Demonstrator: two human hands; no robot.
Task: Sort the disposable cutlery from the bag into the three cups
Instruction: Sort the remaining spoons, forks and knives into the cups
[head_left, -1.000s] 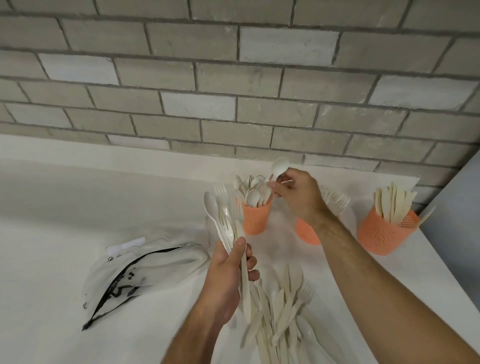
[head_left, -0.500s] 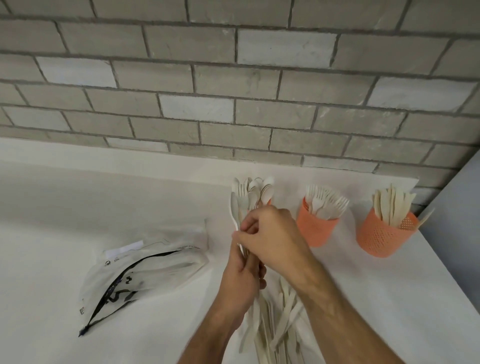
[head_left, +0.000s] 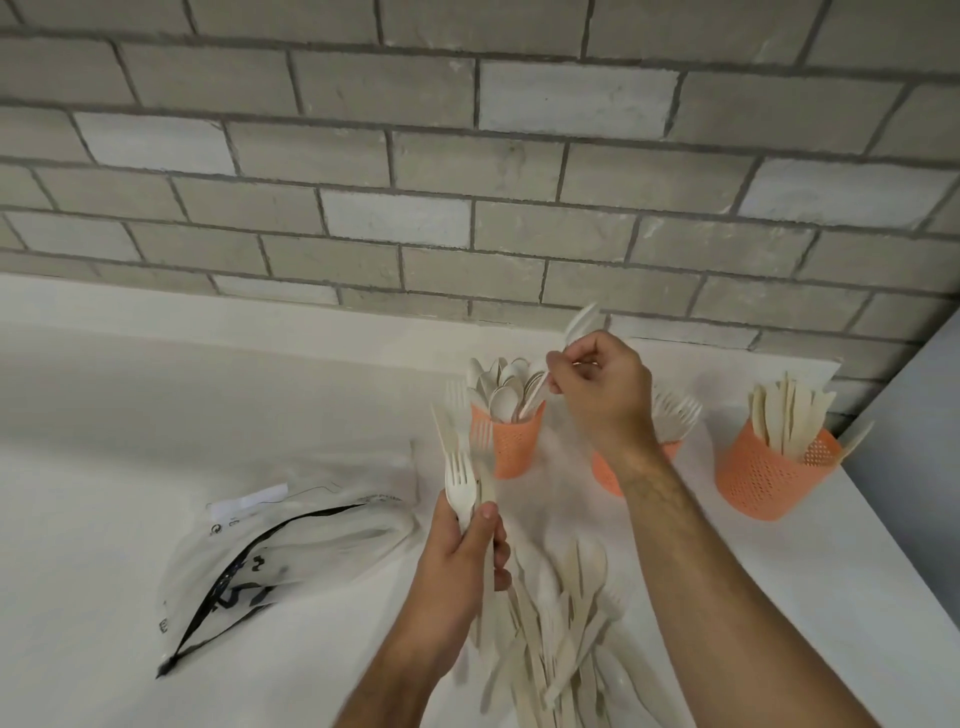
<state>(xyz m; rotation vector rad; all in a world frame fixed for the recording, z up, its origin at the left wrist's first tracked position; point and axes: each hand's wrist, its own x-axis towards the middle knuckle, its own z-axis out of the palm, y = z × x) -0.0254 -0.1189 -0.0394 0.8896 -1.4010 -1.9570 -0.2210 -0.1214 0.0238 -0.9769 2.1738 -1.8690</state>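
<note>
A spoon goes to its cup

Back from the left hand's (head_left: 457, 551) clutched forks, the right hand (head_left: 597, 387) now pinches a spoon (head_left: 569, 343) over the spoon cup (head_left: 511, 441); unsorted cutlery (head_left: 561, 623) remains on the table (head_left: 104, 519).

wall (head_left: 467, 156): grey brick | counter (head_left: 156, 415): white, against wall

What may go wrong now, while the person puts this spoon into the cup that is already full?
1. The spoon cup looks crowded, so the spoon pinched by the right hand might catch on others or tip the cup.
2. The left hand grips a loose bundle of forks; one may slip onto the unsorted pile.
3. The right forearm passes over the fork cup and could knock it.
</note>
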